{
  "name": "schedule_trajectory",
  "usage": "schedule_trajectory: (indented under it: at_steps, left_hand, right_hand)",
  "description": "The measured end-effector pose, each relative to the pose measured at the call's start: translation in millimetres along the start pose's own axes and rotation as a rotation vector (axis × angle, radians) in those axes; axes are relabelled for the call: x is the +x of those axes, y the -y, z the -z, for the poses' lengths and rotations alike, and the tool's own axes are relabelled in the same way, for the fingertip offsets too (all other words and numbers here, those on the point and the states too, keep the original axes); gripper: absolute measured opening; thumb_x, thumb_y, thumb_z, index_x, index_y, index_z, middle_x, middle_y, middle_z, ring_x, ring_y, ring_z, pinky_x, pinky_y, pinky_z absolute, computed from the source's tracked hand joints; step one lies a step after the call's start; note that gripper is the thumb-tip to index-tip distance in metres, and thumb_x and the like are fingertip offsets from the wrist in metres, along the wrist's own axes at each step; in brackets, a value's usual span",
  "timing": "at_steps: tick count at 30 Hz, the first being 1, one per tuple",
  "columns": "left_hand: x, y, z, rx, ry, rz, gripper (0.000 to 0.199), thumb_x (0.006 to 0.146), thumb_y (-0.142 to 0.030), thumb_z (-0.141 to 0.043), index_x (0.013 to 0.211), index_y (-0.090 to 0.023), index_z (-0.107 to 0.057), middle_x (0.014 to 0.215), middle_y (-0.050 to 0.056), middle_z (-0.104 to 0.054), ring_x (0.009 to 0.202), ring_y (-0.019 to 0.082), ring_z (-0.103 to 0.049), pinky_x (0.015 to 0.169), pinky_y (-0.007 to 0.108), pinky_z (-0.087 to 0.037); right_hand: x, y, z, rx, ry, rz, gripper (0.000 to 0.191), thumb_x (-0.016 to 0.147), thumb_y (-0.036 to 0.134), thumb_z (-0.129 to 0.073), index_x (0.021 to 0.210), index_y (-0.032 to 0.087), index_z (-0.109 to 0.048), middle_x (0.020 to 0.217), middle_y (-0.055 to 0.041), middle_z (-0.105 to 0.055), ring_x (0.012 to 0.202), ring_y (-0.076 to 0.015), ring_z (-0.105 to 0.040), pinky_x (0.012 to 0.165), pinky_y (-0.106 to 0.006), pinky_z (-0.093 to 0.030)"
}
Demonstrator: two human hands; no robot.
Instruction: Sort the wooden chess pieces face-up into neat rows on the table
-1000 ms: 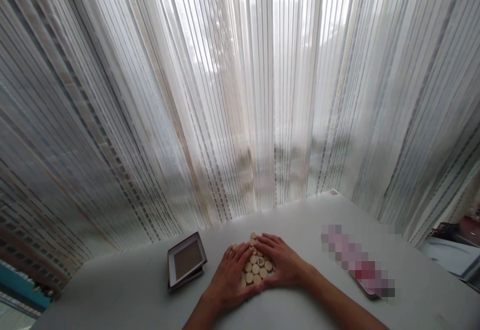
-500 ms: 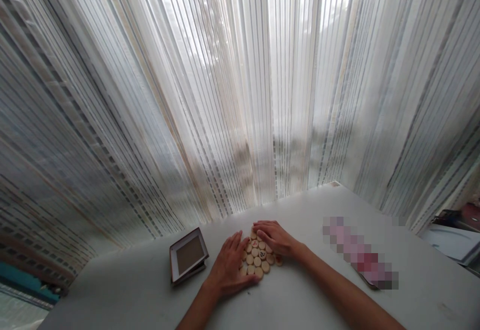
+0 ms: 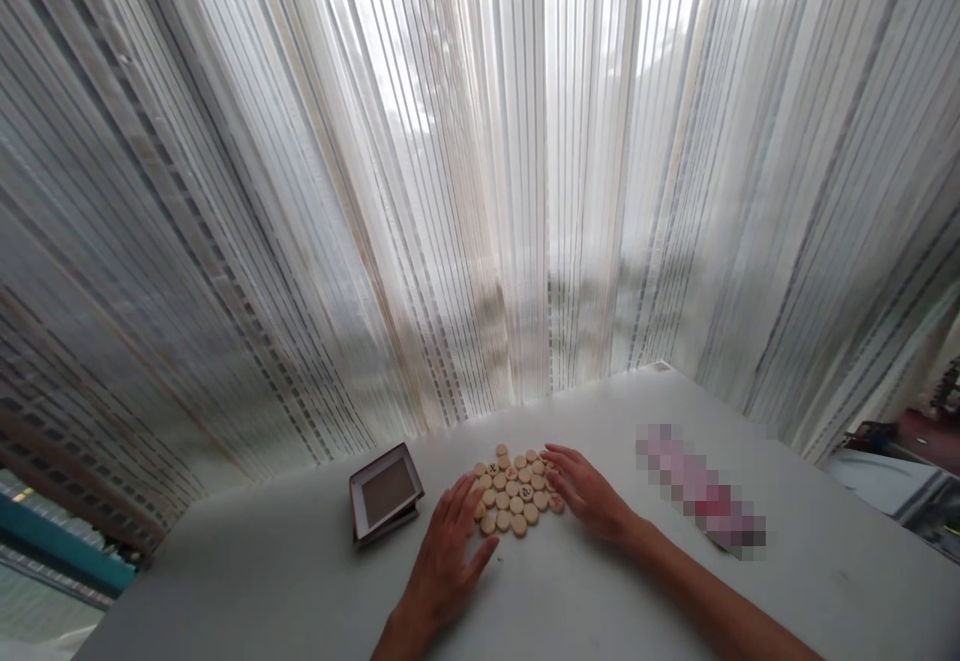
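Observation:
Several round wooden pieces point(image 3: 512, 488) lie flat in one cluster on the white table point(image 3: 600, 581). Most show plain faces; a few carry black or red characters. My left hand point(image 3: 450, 546) rests at the cluster's left edge, fingers apart, its fingertips over or against the outer pieces. On the right side, my right hand point(image 3: 589, 491) has its fingers spread beside the pieces, close to the red-marked ones. Neither hand holds a piece.
An open box point(image 3: 386, 491) with a dark inner panel sits left of my left hand. To the right lies a pixelated pinkish object point(image 3: 705, 491). A striped sheer curtain point(image 3: 517, 191) hangs behind the table. Papers point(image 3: 889, 491) are at the far right.
Both hands have moved apart, the right one outward to the right and the left one slightly back, showing more of the cluster. The view has shifted a little.

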State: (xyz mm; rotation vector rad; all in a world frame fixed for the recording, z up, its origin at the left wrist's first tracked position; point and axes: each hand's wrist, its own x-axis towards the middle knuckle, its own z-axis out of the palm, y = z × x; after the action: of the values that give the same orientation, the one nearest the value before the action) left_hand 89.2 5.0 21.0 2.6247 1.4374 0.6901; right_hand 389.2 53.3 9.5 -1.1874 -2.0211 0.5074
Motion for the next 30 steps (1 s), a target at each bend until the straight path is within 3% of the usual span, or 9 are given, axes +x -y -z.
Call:
schedule_trajectory:
  at_steps: [4, 10, 14, 20, 23, 28, 30]
  left_hand:
    - [-21.7, 3.9, -7.2, -0.003, -0.067, 0.05, 0.056, 0.096, -0.041, -0.05, 0.148, -0.031, -0.034, 0.157, 0.006, -0.035, 0.144, 0.028, -0.032, 0.116, 0.052, -0.034]
    - [-24.1, 12.4, -18.7, -0.012, -0.134, 0.101, 0.052, 0.095, -0.037, -0.05, 0.145, -0.027, -0.04, 0.155, 0.008, -0.037, 0.143, 0.03, -0.034, 0.114, 0.057, -0.035]
    - [-22.5, 12.3, -14.1, -0.094, -0.208, 0.095, 0.04, 0.094, -0.035, -0.051, 0.133, -0.029, -0.052, 0.148, 0.006, -0.045, 0.138, 0.03, -0.04, 0.112, 0.057, -0.039]
    - [-25.6, 13.2, -9.2, -0.194, -0.303, 0.122, 0.022, 0.096, -0.033, -0.05, 0.114, -0.026, -0.062, 0.122, 0.008, -0.061, 0.119, 0.027, -0.056, 0.103, 0.051, -0.048]
    - [-25.5, 11.7, -8.4, -0.215, -0.277, 0.118, 0.02, 0.096, -0.033, -0.05, 0.108, -0.025, -0.065, 0.114, 0.007, -0.063, 0.111, 0.025, -0.06, 0.099, 0.047, -0.051]
    - [-24.5, 3.8, -2.9, -0.196, -0.212, 0.093, 0.02, 0.097, -0.032, -0.049, 0.101, -0.026, -0.067, 0.103, 0.006, -0.067, 0.103, 0.025, -0.063, 0.094, 0.043, -0.054]
    - [-24.7, -2.1, -0.1, -0.16, -0.167, 0.054, 0.019, 0.096, -0.031, -0.05, 0.102, -0.027, -0.068, 0.104, 0.006, -0.067, 0.104, 0.025, -0.062, 0.094, 0.044, -0.053]
  right_hand:
    - [-28.8, 4.5, 1.4, -0.185, 0.043, 0.027, 0.059, 0.094, 0.054, -0.05, 0.145, 0.025, -0.043, 0.153, -0.0092, -0.038, 0.14, -0.029, -0.036, 0.115, -0.048, -0.033]
    - [-28.7, 20.1, 2.0, -0.293, 0.095, 0.002, 0.058, 0.094, 0.051, -0.049, 0.146, 0.025, -0.042, 0.152, -0.0089, -0.04, 0.142, -0.03, -0.032, 0.117, -0.051, -0.024]
    - [-28.1, 24.1, 3.5, -0.284, 0.032, 0.016, 0.053, 0.094, 0.044, -0.05, 0.143, 0.023, -0.045, 0.146, -0.0102, -0.047, 0.137, -0.0294, -0.04, 0.114, -0.05, -0.03]
    - [-30.7, 27.5, 3.0, -0.247, -0.073, 0.07, 0.036, 0.09, 0.036, -0.056, 0.124, 0.022, -0.057, 0.133, -0.0113, -0.055, 0.123, -0.0287, -0.051, 0.105, -0.047, -0.043]
    - [-31.3, 28.0, 3.0, -0.239, -0.097, 0.074, 0.028, 0.091, 0.032, -0.055, 0.117, 0.022, -0.059, 0.126, -0.0119, -0.057, 0.117, -0.0291, -0.053, 0.101, -0.047, -0.045]
    - [-34.2, 25.4, 3.4, -0.229, -0.068, 0.089, 0.011, 0.087, 0.021, -0.053, 0.094, 0.022, -0.062, 0.094, -0.0089, -0.061, 0.093, -0.0269, -0.057, 0.084, -0.044, -0.051]
    - [-35.1, 25.3, 3.5, -0.223, -0.049, 0.101, 0.011, 0.086, 0.021, -0.054, 0.093, 0.022, -0.062, 0.093, -0.0082, -0.061, 0.092, -0.0261, -0.057, 0.084, -0.042, -0.051]
